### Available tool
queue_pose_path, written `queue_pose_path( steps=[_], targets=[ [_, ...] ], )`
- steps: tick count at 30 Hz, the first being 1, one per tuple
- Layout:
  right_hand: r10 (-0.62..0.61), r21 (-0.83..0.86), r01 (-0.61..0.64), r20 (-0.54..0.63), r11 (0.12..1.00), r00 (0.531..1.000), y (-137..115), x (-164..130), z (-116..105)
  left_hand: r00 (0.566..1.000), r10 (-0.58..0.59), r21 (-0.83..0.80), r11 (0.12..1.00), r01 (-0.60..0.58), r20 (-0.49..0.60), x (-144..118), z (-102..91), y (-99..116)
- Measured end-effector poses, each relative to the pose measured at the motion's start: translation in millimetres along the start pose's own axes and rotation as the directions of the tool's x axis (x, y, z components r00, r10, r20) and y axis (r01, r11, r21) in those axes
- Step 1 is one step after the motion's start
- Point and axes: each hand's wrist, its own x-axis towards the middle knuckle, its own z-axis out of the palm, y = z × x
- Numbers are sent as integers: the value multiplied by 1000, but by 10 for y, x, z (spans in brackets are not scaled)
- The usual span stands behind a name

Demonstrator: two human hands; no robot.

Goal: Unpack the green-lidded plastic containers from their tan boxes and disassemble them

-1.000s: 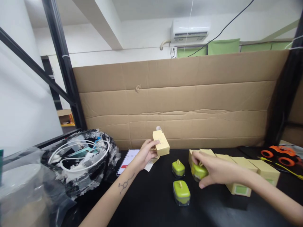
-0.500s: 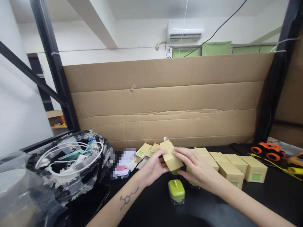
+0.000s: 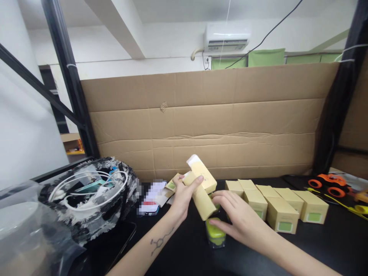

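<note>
My left hand (image 3: pixel 184 193) grips a small pale-yellow cardboard box (image 3: pixel 206 175), thumb across its front. The box is tilted, with a white-lined flap up at its top end and a long flap hanging toward the table. My right hand (image 3: pixel 237 214) is open, thumb apart from the curled fingers, just right of the box. Its thumb overlaps the top of a lime-green lidded container (image 3: pixel 216 234) with a clear base; whether they touch I cannot tell. Another green container is mostly hidden behind the right fingers.
Several closed pale-yellow boxes (image 3: pixel 283 214) stand in rows at right. Flattened cartons and a phone (image 3: pixel 152 197) lie left of my hands. A fluffy basket (image 3: pixel 92 203) and plastic bag (image 3: pixel 23 230) are farther left. An orange toy truck (image 3: pixel 330 184) sits far right, before a cardboard panel (image 3: pixel 201 119).
The box has turned, its flaps now opened out, and is held by my left hand alone. My right hand has let go of it and moved down toward the front green container.
</note>
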Motion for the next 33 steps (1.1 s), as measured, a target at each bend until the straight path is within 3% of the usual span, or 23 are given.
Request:
queue_pose_path(
  steps=[2,4,7,9,14,22,26,29,33],
  targets=[
    [58,126,-68,79,990,995,-41,-5,5,1000,30,-36,999,-29,2,18,-3,3],
    [114,157,-114,7,981,993,-29,-1,14,992,-16,-127,991,33,128,14,4,19],
    [183,119,-166,-148,979,972,33,51,27,934,-103,-247,949,196,343,-15,23,55],
    [114,70,-106,-121,992,986,57,118,23,909,-156,-256,929,268,385,-37,28,86],
    [-109,-141,105,-20,984,994,4,299,23,911,-251,-126,944,305,327,-54,5,171],
    [-183,-159,195,88,968,979,-49,337,137,927,-195,-183,948,262,319,4,-50,96],
    [-213,-179,215,27,960,977,-34,368,143,940,-72,-118,986,117,333,28,-65,77],
    [-196,-141,184,-79,973,977,-8,398,116,917,-84,-95,987,131,390,13,-56,104],
    [-49,-86,37,-137,996,989,47,434,65,902,-142,-52,983,178,408,-17,-31,111]
  ],
)
